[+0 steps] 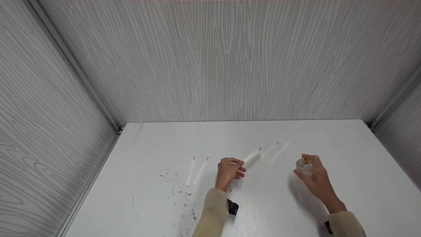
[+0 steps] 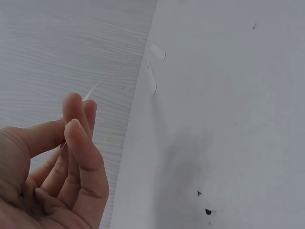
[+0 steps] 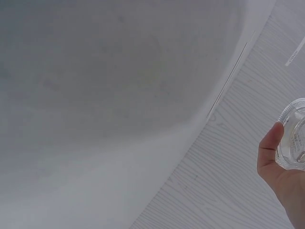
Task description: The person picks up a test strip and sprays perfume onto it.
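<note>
Thumb and fingers of my left hand (image 1: pixel 228 170) pinch a white perfume test strip (image 1: pixel 252 155) by its near end. Its printed end points up and to the right, over the table. The left wrist view shows the strip (image 2: pixel 90 91) nearly edge-on, a thin sliver beyond the fingertips. My right hand (image 1: pixel 316 177) grips a small clear glass perfume bottle (image 1: pixel 304 168) above the table, index finger on the gold spray top (image 1: pixel 304 160). At the edge of the right wrist view, the thumb presses the ribbed glass of the bottle (image 3: pixel 288 138).
On the white table (image 1: pixel 158 138) two strips (image 1: pixel 191 169) lie left of my left hand. Another printed strip (image 1: pixel 270 149) and a plain strip (image 1: pixel 280 152) lie between the hands, farther back. Dark specks (image 1: pixel 194 214) mark the front left. Wood-grain panels (image 1: pixel 230 65) enclose the back and sides.
</note>
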